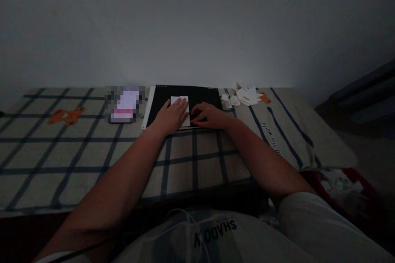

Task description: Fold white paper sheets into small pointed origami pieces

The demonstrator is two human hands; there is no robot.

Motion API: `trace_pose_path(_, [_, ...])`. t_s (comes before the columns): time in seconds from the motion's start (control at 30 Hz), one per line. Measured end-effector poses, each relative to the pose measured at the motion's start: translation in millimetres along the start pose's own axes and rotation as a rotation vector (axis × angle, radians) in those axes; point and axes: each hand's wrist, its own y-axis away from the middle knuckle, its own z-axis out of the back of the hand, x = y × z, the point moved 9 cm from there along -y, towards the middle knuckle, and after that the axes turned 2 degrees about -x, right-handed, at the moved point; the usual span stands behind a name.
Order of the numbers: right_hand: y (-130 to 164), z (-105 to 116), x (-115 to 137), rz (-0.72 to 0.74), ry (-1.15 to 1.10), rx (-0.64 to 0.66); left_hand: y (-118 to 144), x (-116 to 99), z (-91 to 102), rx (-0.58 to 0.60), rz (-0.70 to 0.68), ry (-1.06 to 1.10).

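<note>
Flat grip on the left: left hand (173, 116) lies palm-down, fingers straight and together, pressing on a white paper strip (181, 102); nothing is clasped in it. Right hand (207, 115) sits just beside, fingers curled down with the tips at the strip's right edge, on the black sheet; whether it pinches the paper or only touches it cannot be told in the dim light. The strip lies upright, long side running away from the person, near the middle of a black sheet (202, 95). A white margin shows along the sheet's left edge. The sheet rests on the far part of a bed (77, 152) covered in beige cloth with dark checked lines, close to the pale wall (197, 24). Left of the sheet, a blurred lilac and pink object (125, 104). Further left, an orange bear print (66, 116) on the cloth. Right of the sheet, a heap of white paper scraps (245, 95), well apart from the hands. Both forearms reach across the checked cloth. Low right, beyond the bed's edge, pale scraps on something red (339, 183).
</note>
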Motion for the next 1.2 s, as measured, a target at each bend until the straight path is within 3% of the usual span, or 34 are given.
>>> trace_pose_path(0.6, [0,1,2,0.011,0.01,0.018,0,0,-2.3,-0.024,-0.012,-0.03])
trace_pose_path(1.0, [1,7,-10,-0.001,-0.046,-0.184,-5,1,-9.7,0.024,-0.02,-0.031])
trace_pose_path(1.2, [0,5,-9,-0.002,0.009,-0.159,-5,2,-9.3,0.007,-0.026,-0.034])
